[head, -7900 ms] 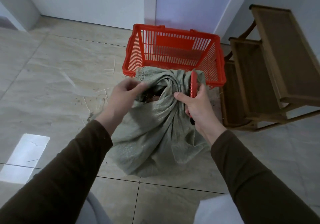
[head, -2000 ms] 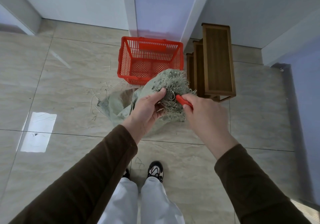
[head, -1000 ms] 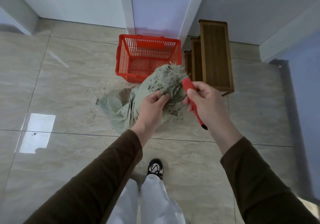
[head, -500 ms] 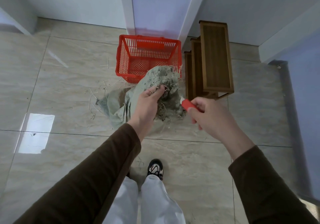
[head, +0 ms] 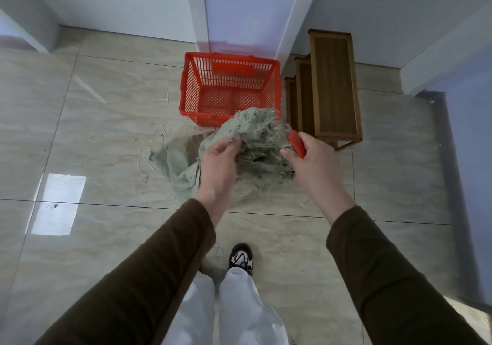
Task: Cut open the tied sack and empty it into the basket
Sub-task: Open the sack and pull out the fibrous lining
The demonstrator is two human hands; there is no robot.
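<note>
Hands meet over a frayed green sack (head: 247, 128) that is held up above the floor (head: 93, 136). The left hand (head: 219, 160) grips the sack's bunched top, fingers curled into the cloth (they are a little blurred). The right hand (head: 310, 155) is closed round the red handle of a cutter (head: 297, 140), held just beside the ragged fibres at the sack's right side; the blade itself cannot be made out among the loose threads. The lower part of the sack trails down to the left and lies crumpled on the floor tiles.

Just beyond the sack stands a red basket (head: 230, 88), upright on the floor near the far wall, and its slatted bottom shows bare. The sack's raised top overlaps the basket's near rim in view; whether they touch cannot be told. A stepped wooden stool (head: 332, 86) stands just to the right of the basket. Bits of straw and dark crumbs (head: 157, 136) lie scattered on the floor to the left of the sack. Both sleeves are dark brown, and below them show pale trousers and one shoe (head: 241, 258).
</note>
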